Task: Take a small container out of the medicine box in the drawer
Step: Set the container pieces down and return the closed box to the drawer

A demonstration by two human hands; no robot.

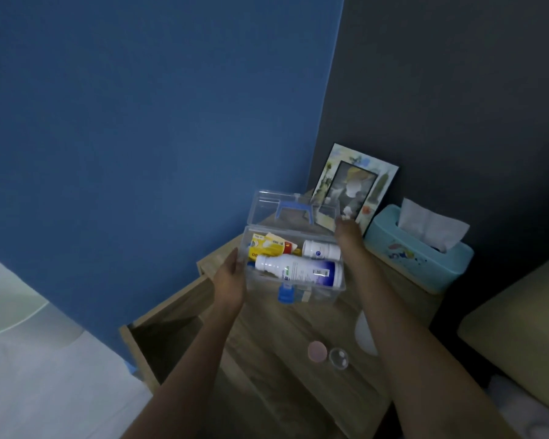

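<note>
A clear plastic medicine box (320,294) with a blue handle and blue latch is held above the wooden nightstand. Its lid (267,205) stands open and upright. Inside lie a large white bottle with a blue label (298,270), a smaller white bottle (320,249) and a yellow packet (267,247). My left hand (230,280) grips the box's left end. My right hand (349,236) holds the right end, fingers up at the edge of the lid. The drawer (159,337) below left is pulled open and looks dark inside.
On the nightstand top (276,337) sit a small pink lid (317,351), a small clear round container (338,359) and a white object (365,335) partly hidden by my right arm. A picture frame (355,188) and teal tissue box (419,251) stand behind. A bed lies right.
</note>
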